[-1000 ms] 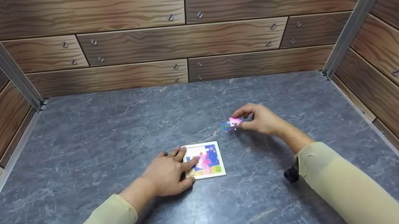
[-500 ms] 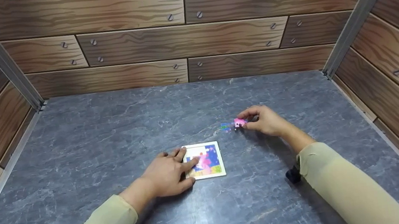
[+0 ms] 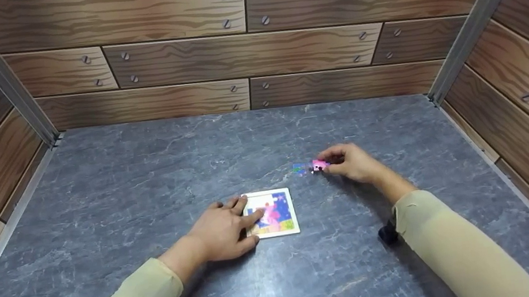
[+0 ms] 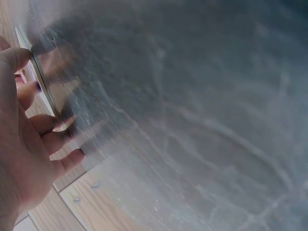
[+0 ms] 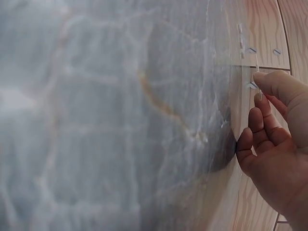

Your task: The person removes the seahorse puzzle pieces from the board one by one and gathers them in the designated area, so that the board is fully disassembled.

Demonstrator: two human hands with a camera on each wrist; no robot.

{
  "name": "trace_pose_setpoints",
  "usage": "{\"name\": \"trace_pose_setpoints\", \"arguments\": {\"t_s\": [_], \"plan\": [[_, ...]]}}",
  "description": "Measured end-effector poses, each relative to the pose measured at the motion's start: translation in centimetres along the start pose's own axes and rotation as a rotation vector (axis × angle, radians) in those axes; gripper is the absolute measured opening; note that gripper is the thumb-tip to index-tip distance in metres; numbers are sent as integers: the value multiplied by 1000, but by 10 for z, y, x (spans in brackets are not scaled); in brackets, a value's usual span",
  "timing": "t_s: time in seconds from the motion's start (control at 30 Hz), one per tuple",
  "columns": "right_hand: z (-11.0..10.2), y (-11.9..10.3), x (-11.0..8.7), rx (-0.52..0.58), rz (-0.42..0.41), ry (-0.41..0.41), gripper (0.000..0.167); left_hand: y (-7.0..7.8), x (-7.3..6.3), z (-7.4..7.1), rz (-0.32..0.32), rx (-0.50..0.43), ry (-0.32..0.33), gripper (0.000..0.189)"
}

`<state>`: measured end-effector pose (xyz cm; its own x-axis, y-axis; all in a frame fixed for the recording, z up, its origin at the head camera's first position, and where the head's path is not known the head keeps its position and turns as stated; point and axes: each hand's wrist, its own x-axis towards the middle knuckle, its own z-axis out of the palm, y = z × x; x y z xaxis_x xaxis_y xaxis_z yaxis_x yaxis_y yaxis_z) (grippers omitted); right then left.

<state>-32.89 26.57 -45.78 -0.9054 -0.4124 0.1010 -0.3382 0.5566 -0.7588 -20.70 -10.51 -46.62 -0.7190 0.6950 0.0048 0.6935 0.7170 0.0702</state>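
Observation:
A square jigsaw puzzle in a white frame (image 3: 294, 210) lies on the grey table, partly filled with pink, blue and yellow pieces; its upper left shows bare white. My left hand (image 3: 221, 229) rests along the frame's left side, index finger stretched over the picture and thumb at the lower edge. In the left wrist view, the fingers of that hand (image 4: 29, 130) touch the frame's edge. Between thumb and fingers, my right hand (image 3: 352, 163) pinches a pink puzzle piece (image 3: 318, 165), seen edge-on as a thin puzzle piece (image 5: 258, 77) in the right wrist view.
Just left of the right hand lies a blue and green puzzle piece (image 3: 299, 168). Wood-patterned panels (image 3: 242, 53) with grey metal corner posts enclose the marbled grey table (image 3: 155, 162) at the back and sides.
The right hand has shifted slightly right and nearer with the pink piece, drawing it away from the blue and green one. My left hand stays in place on the frame.

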Motion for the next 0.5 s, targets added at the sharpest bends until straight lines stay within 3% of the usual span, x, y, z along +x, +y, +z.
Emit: {"name": "trace_pose_setpoints", "arguments": {"t_s": [0.5], "plan": [[2, 12, 4, -9, 19, -35, 32, 0, 1, -1, -11, -7, -21, 61]]}}
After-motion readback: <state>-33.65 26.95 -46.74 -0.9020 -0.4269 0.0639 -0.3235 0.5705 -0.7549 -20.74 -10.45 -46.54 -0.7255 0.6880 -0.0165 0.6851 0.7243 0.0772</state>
